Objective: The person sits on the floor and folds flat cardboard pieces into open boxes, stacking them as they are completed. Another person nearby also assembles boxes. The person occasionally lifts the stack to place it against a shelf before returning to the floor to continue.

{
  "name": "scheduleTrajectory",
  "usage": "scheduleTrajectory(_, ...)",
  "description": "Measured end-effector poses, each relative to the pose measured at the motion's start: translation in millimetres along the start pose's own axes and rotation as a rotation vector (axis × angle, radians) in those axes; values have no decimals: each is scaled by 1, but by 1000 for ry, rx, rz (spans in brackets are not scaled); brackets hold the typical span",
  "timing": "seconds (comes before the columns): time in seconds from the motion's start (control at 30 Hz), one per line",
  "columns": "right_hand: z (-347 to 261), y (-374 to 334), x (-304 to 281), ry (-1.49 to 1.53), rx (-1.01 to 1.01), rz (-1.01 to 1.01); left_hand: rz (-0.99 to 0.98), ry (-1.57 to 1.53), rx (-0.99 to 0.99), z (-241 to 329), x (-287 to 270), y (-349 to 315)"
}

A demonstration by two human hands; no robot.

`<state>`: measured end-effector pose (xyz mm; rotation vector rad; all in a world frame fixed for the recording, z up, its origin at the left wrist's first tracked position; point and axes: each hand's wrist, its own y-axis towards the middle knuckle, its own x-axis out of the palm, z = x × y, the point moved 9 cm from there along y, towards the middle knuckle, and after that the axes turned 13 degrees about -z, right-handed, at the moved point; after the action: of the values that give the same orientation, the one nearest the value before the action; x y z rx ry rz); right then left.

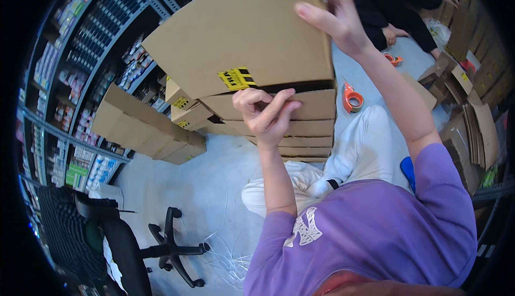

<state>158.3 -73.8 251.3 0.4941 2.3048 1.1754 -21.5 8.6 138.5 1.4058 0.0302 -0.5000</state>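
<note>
Big brown carton (252,33) at 12 o'clock, over stacked cartons (311,130), dark gap between. Right hand (343,25), 1 o'clock: grip open, thumb and fingers spread at big carton's right edge. Left hand (265,114) near centre, fingers curled before its lower edge; can't tell if grip holds anything. 2 orange tape dispensers (348,92) on floor (214,175), 2 o'clock. Black chair (126,250), 8 o'clock; shelves (110,35), 10 o'clock.

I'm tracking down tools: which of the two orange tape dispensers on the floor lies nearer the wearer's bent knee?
The tape dispenser beside the carton stack, just past the knee; the other dispenser lies farther off, near the co-worker's hand.
</note>
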Motion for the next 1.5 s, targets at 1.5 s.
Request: scheduleTrajectory(1.5, -8, -46, -7, -380, -43, -65, -139, -857, -328, -191, -36, 79)
